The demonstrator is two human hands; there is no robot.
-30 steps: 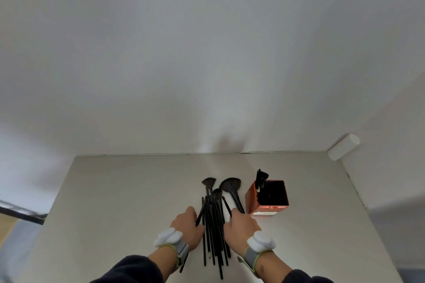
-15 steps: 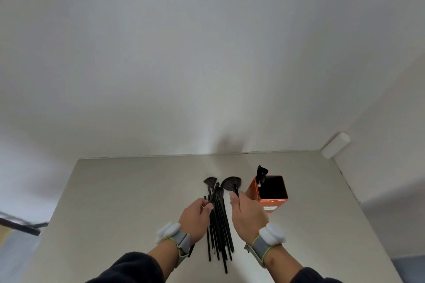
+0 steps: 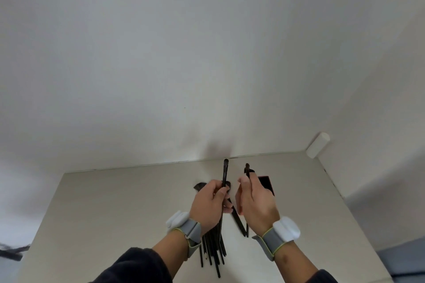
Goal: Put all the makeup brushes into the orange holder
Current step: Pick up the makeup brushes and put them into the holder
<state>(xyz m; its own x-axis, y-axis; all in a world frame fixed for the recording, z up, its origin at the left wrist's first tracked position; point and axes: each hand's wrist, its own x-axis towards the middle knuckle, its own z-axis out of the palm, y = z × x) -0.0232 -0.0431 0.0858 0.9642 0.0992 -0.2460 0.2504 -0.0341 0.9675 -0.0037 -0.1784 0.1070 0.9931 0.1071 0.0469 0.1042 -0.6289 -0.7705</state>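
My left hand [image 3: 210,203] is closed around a thin black makeup brush [image 3: 224,171] that points up and away, lifted off the table. My right hand [image 3: 254,202] grips another black brush [image 3: 247,169], also raised, just in front of the orange holder [image 3: 268,185]. Most of the holder is hidden behind my right hand; only its dark opening and right rim show. Several black brushes [image 3: 212,250] lie in a pile on the table under my left wrist. A fan brush head [image 3: 199,186] peeks out left of my left hand.
The beige table [image 3: 115,209] meets a white wall along its far edge. A white cylindrical object [image 3: 318,145] sits at the far right corner. The table's right edge runs close to the holder's side.
Both hands have risen from the pile, each lifting a brush upright. The view has shifted so the holder is now mostly hidden behind my right hand.
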